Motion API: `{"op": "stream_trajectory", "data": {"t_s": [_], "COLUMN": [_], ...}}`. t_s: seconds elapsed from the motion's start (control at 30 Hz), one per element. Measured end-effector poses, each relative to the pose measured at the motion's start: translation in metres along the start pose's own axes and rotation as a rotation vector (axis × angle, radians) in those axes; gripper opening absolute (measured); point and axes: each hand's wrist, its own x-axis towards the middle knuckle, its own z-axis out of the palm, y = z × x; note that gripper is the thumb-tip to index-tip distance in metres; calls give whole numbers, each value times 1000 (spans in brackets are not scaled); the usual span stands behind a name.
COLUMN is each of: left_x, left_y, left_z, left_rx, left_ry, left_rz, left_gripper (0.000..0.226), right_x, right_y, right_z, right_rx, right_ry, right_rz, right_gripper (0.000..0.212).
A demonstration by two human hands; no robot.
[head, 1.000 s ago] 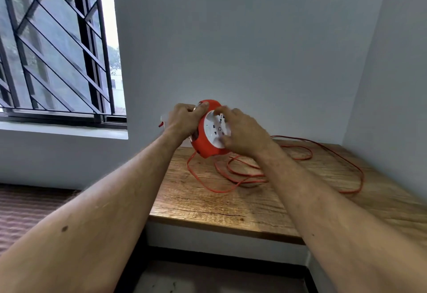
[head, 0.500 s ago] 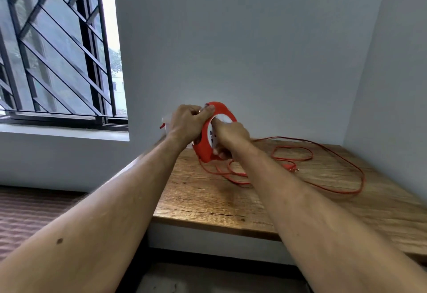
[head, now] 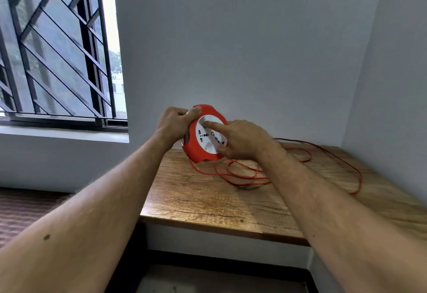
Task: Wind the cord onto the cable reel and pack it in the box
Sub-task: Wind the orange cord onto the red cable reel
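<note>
Orange cable reel (head: 196,145) held upright above the desk's (head: 208,198) back-left corner. Our left hand (head: 174,123) grips its upper rim, fingers curled round it. Our right hand (head: 240,140) is on the white socket face, index finger straight and pressing in the upper recess, thumb at the lower edge. Cord (head: 300,165) mostly unwound, in loose loops on the desk behind and right of the reel, one long loop running near the right wall. Winding step, early we judge. Next: turn the face round to draw cord in. Walls close behind and right; open room toward us and left, over the desk edge. No box in view.
</note>
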Motion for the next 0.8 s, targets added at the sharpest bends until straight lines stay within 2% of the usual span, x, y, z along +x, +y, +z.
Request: {"op": "stream_trajectory", "data": {"t_s": [0.13, 0.27, 0.37, 0.43, 0.47, 0.53, 0.6, 0.63, 0.67, 0.7, 0.73, 0.8], "left_x": [-3, -4, -3, -1, -1, -1, -1, -3, -5, -6, -5, -3], "left_y": [4, 4, 4, 4, 4, 4, 0, -1, -3, -5, -6, -6], "left_z": [2, 4, 5, 6, 7, 11, 16, 18, 17, 14, 11, 2], "left_rx": [-5, -11, -37, -31, -33, -25, 20, 47, 61, 53, 15, -67], "left_ry": [7, 43, 72, 71, 78, 110, 96, 71, 51, 50, 61, 76], "left_rz": [31, 69, 93, 100, 92, 73, 56, 47, 29, 3, -29, -56], "left_gripper": [50, 56, 57, 58, 58, 57, 56, 54, 53, 53, 54, 58], "right_x": [2, 4, 8, 7, 8, 18, 27, 28, 26, 22, 16, 3], "right_y": [0, -9, -14, -22, -28, -41, -52, -53, -52, -49, -45, -31], "right_z": [2, 1, -1, 3, 6, 9, 8, 7, 7, 7, 8, 12], "right_rx": [122, 233, 87, 123, 251, 639, 1171, 1390, 1480, 1478, 1365, 808], "right_ry": [1, -10, 68, 139, 162, 164, 21, -59, -105, -99, -27, 187], "right_rz": [47, 95, 120, 221, 343, 713, 1033, 1086, 1079, 1031, 942, 651], "right_gripper": [75, 71, 66, 65, 66, 75, 71, 61, 49, 38, 28, 26]}}
